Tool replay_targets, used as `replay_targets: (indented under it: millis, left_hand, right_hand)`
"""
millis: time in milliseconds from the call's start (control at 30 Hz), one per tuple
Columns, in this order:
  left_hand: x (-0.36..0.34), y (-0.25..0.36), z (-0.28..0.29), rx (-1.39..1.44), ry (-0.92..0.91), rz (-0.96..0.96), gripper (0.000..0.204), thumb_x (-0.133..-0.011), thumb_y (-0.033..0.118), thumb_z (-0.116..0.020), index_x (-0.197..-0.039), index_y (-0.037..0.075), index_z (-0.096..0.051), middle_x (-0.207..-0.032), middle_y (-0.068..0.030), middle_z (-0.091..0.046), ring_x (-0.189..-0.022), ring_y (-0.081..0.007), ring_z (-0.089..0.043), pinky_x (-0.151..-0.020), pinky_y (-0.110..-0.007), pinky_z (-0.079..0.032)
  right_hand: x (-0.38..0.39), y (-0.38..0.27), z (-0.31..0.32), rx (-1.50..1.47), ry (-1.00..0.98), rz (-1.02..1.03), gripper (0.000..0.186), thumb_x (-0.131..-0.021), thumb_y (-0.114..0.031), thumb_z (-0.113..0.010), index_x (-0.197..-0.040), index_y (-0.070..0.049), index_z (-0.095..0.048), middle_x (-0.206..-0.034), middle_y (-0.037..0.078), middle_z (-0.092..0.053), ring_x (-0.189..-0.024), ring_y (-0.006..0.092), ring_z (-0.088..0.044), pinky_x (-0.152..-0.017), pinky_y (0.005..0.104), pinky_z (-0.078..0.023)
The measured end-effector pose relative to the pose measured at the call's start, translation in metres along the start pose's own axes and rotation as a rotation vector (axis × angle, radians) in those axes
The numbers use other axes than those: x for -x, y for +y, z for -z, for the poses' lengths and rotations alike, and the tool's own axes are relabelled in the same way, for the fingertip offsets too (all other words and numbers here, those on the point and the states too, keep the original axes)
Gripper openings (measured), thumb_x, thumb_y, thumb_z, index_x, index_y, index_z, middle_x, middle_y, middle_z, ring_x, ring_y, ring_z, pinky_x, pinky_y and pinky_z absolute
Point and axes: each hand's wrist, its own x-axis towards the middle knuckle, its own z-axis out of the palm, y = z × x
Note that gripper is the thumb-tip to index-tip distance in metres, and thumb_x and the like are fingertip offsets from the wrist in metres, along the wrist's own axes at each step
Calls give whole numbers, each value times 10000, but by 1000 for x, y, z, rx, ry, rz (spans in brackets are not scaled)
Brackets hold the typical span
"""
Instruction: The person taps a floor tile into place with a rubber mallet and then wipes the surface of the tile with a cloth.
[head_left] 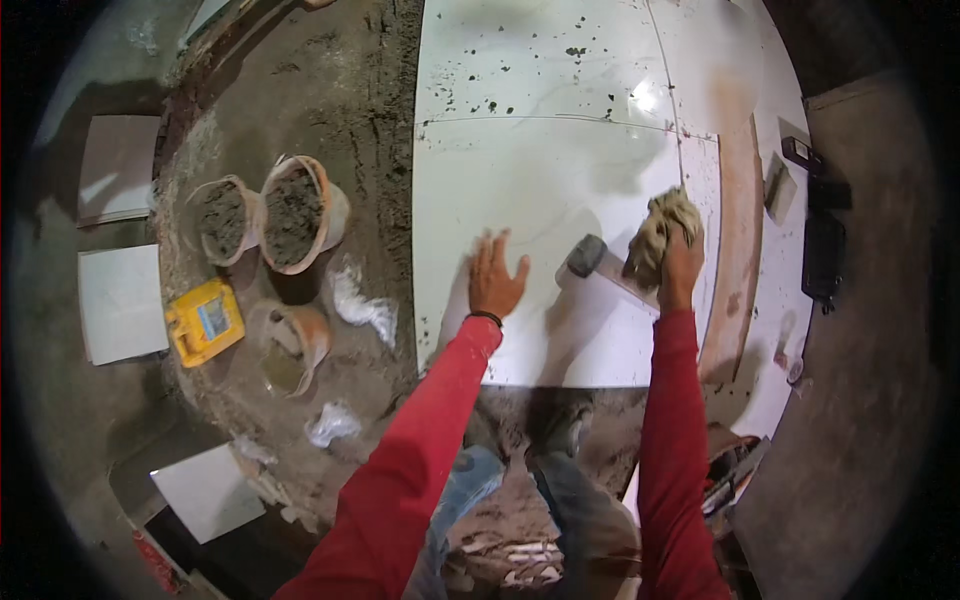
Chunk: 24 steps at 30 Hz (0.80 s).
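My left hand (495,275) rests with fingers spread on a large white tile (520,170), holding nothing. My right hand (682,262) grips a crumpled, dirty beige cloth (660,218) over the tile's right part. Just left of the cloth lies a mallet with a dark head (586,255), its pale handle running under my right hand. Dark crumbs speckle the upper tile (540,50). A long pinkish-brown strip (732,300) runs along the right side of the tile.
On the dirty floor at left stand several buckets (336,215), some filled with grey mortar, a yellow jerrycan (205,322), crumpled plastic (365,305) and loose tiles (120,300). At right are black cases (822,255), a grey block (778,188) and tools (735,465). My legs are below.
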Motion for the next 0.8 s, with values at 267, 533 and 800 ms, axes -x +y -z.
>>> replay_targets:
  millis: [267, 533, 800]
  left_hand:
    - [-21, -49, -76, -409, 51, -74, 711, -985, 546, -494, -1612, 284, -286, -1675, -164, -204, -1544, -378, -171, -1207, -643, -155]
    - [-24, -60, -63, -287, -43, 7, 664, -896, 380, -629, -1518, 271, -424, -1690, -129, -187, -1550, -372, -180, -1221, -637, -128]
    - [-31, -64, -58, -360, 43, 17, 728, -921, 505, -602, -1581, 325, -350, -1688, -123, -196, -1545, -361, -205, -1227, -616, -146]
  right_hand:
    - [-131, 178, -125, 1243, 369, 397, 681, -869, -511, -627, -1433, -147, -511, -1539, 266, -403, -1380, 447, -408, -1132, 582, -320]
    - [-54, 101, -408, 759, -276, 442, 539, -875, -335, -628, -1305, -12, -591, -1275, 247, -622, -1255, 418, -540, -1111, 504, -393]
    - [-115, 67, -277, 370, -105, 667, 481, -884, -235, -605, -1296, 12, -566, -1202, 259, -614, -1193, 429, -540, -1050, 482, -417]
